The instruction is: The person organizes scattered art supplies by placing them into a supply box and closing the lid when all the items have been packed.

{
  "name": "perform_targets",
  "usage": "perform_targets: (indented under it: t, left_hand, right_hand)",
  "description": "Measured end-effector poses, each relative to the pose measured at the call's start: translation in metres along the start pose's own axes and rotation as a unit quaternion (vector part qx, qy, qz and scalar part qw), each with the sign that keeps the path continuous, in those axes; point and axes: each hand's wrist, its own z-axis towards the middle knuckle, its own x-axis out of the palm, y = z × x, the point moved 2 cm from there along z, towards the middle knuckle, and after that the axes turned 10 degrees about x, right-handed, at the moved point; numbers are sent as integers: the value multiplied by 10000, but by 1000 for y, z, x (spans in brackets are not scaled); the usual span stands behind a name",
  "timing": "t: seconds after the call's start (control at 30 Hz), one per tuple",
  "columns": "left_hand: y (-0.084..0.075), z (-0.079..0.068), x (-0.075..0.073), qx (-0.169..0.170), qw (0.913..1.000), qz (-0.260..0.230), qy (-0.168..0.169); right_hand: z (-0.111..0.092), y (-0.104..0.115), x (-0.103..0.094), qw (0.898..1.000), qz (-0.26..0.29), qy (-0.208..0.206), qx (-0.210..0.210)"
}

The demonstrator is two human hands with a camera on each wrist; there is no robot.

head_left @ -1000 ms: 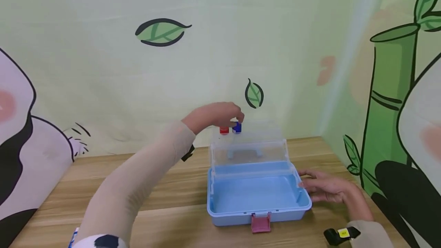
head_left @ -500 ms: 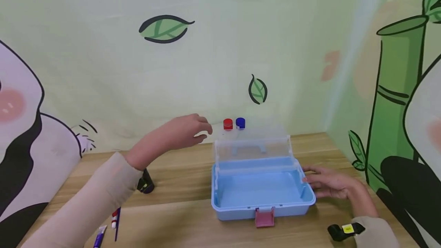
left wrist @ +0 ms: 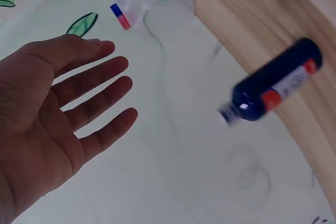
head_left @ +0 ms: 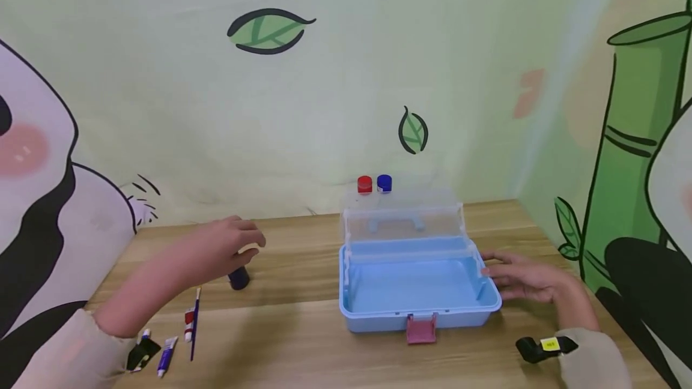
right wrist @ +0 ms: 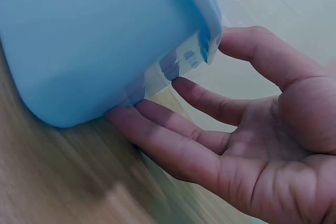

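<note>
- Enter the blue box (head_left: 373, 323) from above; its interior lies open to you.
- From the front, clear the rim and the projecting pink latch (head_left: 421, 331).
- At the back, the raised clear lid (head_left: 400, 221) blocks your path, with the red jar (head_left: 364, 185) and blue jar (head_left: 384, 183) near its far edge.
- At the right wall, the right hand (head_left: 521, 279) obstructs you.
- Use the bare tabletop (head_left: 294, 287) between box and dark bottle (head_left: 239, 280) as your lane; avoid the left hand (head_left: 224, 251) beside the bottle.
</note>
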Motion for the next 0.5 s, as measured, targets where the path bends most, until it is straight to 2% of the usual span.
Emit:
perform_targets:
  t: [0.2, 0.4, 0.5]
  left_hand:
    - [2, -33, 11, -364, 9991, -219, -8]
    - [5, -63, 24, -772, 9960, -359, 268]
    - [6, -75, 32, -837, 9946, -525, 311]
  right_hand:
    - [2, 3, -3, 9999, -135, 40, -10]
    - [2, 8, -3, 9994, -308, 142, -25]
    - [1, 6, -4, 9991, -334, 251, 15]
